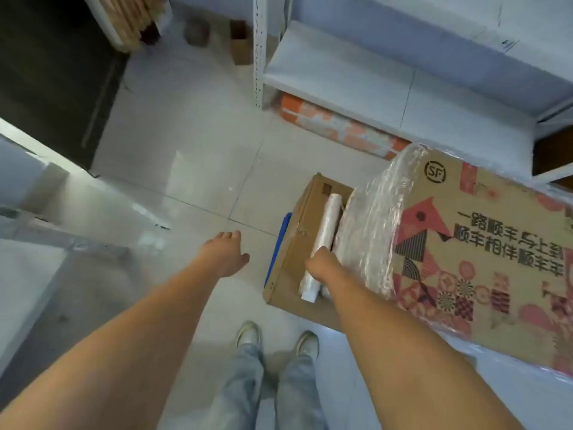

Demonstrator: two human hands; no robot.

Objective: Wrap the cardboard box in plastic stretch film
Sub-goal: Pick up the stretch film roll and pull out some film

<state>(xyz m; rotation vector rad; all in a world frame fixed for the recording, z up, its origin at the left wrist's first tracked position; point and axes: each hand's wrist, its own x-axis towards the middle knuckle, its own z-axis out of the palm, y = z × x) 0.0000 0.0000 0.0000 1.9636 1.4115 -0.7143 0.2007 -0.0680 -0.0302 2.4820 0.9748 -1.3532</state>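
Observation:
A large printed cardboard box (pixel 483 252) with red patterns and an SF logo lies at the right, its left end covered in shiny stretch film (pixel 378 221). The film roll (pixel 327 225) rests on a plain brown box (pixel 297 243) just left of it, with film running from the roll to the printed box. My right hand (pixel 321 263) is closed around the near part of the roll. My left hand (pixel 224 254) hovers over the tiled floor to the left, fingers apart, holding nothing.
A blue edge (pixel 277 249) shows under the plain box. A white metal shelf (pixel 341 76) stands behind, an orange patterned box (pixel 338 128) beneath it. Grey shelving (pixel 28 187) is at the left. My feet (pixel 276 338) stand on pale tiles.

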